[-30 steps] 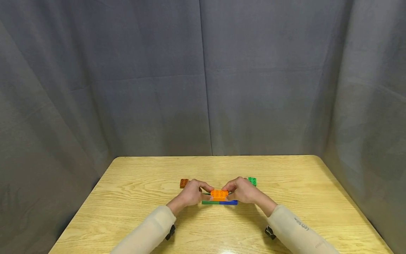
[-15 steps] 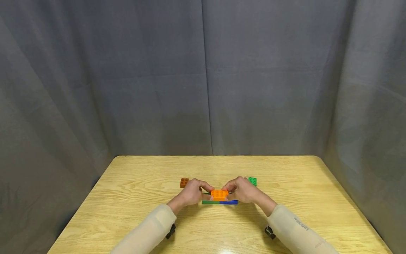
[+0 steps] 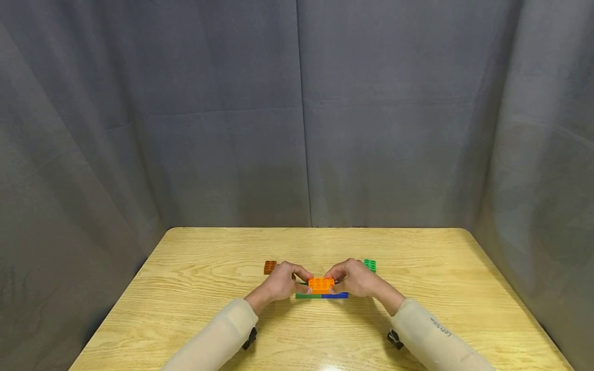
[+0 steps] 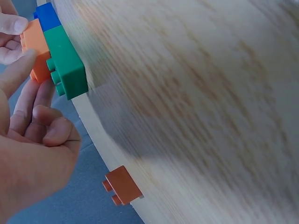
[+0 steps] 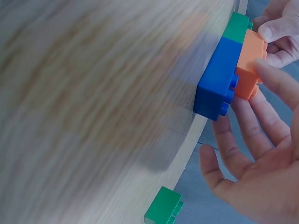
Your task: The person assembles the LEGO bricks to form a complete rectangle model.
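Observation:
An orange toy building brick [image 3: 321, 285] sits across the seam between a green brick [image 4: 66, 63] and a blue brick [image 5: 217, 77], which lie end to end on the table. My left hand [image 3: 281, 281] pinches the orange brick's left end, thumb on the near side and fingers at the far side. At its right end, my right hand [image 3: 357, 278] pinches the same brick in the same way. Studs of the green and blue bricks show past the orange one's ends in the wrist views. Whether the orange brick is pressed fully down, I cannot tell.
A small brown brick [image 3: 270, 267] lies on the wooden table [image 3: 209, 247] beyond my left hand. Behind my right hand lies a small bright green brick [image 3: 369, 265]. Grey curtains [image 3: 232, 129] hang behind the table and at both sides.

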The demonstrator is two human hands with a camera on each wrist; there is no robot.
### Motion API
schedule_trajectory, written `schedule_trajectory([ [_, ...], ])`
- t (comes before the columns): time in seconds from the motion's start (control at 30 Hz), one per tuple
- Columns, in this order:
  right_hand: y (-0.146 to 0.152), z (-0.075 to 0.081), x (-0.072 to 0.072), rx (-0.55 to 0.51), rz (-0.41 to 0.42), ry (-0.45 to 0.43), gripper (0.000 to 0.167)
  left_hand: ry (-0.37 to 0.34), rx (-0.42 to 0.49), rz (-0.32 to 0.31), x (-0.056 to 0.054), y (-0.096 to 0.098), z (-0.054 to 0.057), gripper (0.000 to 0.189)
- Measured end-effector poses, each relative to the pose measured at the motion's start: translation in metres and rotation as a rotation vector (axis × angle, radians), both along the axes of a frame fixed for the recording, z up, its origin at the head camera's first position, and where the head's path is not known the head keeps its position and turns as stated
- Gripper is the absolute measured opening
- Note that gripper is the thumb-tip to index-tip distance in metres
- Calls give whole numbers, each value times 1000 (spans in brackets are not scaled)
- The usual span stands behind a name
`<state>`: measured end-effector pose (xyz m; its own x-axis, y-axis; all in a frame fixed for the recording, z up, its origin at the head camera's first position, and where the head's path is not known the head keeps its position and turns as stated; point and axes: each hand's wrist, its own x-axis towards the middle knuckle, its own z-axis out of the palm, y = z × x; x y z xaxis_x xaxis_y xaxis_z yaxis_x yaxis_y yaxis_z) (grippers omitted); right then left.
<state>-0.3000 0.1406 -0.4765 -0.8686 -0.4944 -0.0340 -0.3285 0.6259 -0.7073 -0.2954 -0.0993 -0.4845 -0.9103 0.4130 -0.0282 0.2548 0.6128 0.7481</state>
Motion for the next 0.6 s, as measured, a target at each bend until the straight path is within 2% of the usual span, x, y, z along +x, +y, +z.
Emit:
schedule_trajectory([
  [0.37,1,-2,0,-13,0,-13,24,3,-14,-5,1,-1,0,26],
  [0.6,4,-5,-1,-25,29,-2,22,12,20,-22,2,-2,-1,26],
])
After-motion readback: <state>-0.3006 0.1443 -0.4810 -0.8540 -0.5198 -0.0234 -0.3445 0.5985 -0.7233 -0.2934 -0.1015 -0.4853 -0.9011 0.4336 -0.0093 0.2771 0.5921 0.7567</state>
